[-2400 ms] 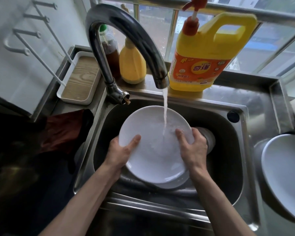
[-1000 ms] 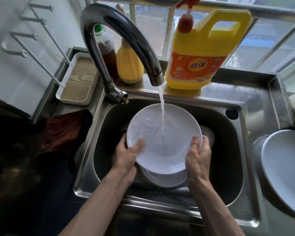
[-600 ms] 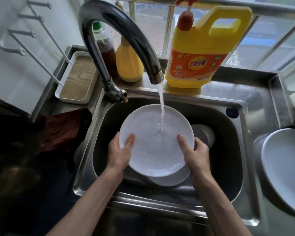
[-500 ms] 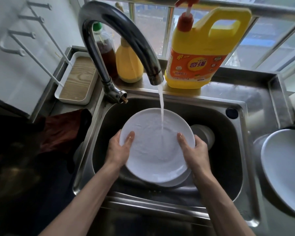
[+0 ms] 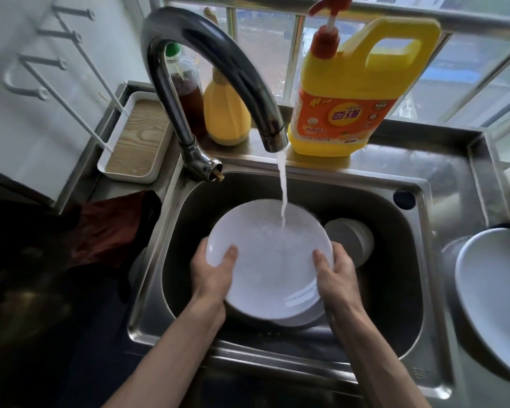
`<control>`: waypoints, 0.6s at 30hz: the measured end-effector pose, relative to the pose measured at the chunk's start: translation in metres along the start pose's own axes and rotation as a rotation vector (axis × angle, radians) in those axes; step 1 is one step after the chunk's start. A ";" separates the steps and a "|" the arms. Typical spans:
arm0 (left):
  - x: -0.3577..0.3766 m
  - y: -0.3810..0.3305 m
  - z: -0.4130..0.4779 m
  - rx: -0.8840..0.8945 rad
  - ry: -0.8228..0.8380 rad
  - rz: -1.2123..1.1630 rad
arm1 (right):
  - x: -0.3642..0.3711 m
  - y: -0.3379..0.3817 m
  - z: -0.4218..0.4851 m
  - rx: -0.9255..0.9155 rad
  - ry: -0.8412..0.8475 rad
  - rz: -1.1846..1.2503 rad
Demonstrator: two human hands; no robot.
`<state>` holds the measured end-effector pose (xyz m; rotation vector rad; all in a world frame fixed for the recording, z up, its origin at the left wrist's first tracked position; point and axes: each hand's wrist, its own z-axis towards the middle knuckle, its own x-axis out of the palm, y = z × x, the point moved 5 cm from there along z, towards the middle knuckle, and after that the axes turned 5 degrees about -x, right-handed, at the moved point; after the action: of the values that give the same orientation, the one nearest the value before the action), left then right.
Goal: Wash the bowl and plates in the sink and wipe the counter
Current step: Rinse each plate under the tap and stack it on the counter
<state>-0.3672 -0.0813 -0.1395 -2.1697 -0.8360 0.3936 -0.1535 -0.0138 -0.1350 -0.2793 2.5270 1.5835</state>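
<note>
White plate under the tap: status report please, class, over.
Left hand and right hand both grip white plate by its rim. Tap water hitting its face, over the sink. Second plate beneath, bowl at right, neither in the way.

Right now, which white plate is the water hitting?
The plate held by the left hand and right hand, tilted under the tap. A second plate lies beneath it in the sink; a third plate sits right of the sink.

Held plate (image 5: pixel 268 260) hides most of lower plate (image 5: pixel 305 318).
</note>
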 end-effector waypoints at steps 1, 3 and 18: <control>-0.002 -0.006 0.002 0.084 -0.055 0.074 | 0.001 -0.002 -0.001 0.031 0.024 0.012; -0.003 -0.015 0.009 0.170 -0.051 0.182 | -0.003 -0.005 -0.001 0.072 0.039 0.049; -0.001 -0.013 0.009 0.036 0.218 0.154 | -0.006 0.006 0.005 -0.094 -0.082 -0.084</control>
<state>-0.3787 -0.0705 -0.1356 -2.2024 -0.5399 0.2397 -0.1488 -0.0065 -0.1308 -0.3200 2.3531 1.6491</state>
